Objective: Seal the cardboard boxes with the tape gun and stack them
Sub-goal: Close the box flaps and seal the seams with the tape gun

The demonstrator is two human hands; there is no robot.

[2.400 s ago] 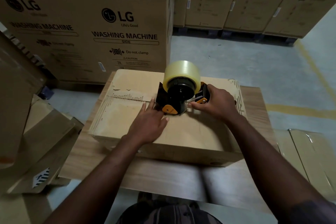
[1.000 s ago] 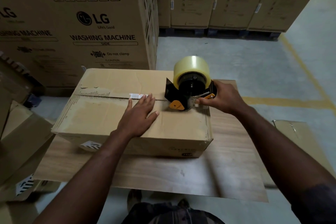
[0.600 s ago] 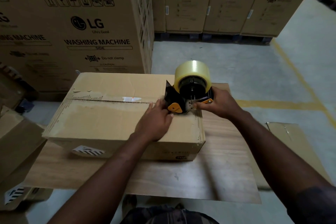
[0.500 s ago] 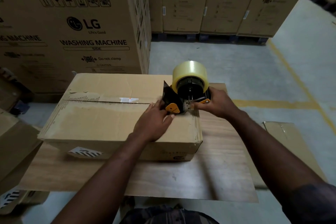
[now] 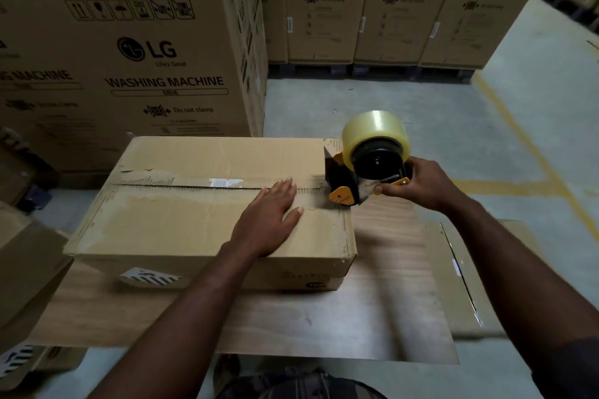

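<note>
The box (image 5: pixel 181 223) lies on the counter (image 5: pixel 372 317), its top seam (image 5: pixel 194 186) running left to right. The tape gun (image 5: pixel 372 152) is held at the seam's right end, at the box's edge, its handle gripped by the right hand (image 5: pixel 421 185). The left hand (image 5: pixel 269 217) is laid flat, fingers straight, on the lid beside the seam. The gun is best carried over the edge and down the right side, then tilted for a clean cut, while the flaps are pressed level. Large cartons (image 5: pixel 129 58) stand at the far side.
</note>
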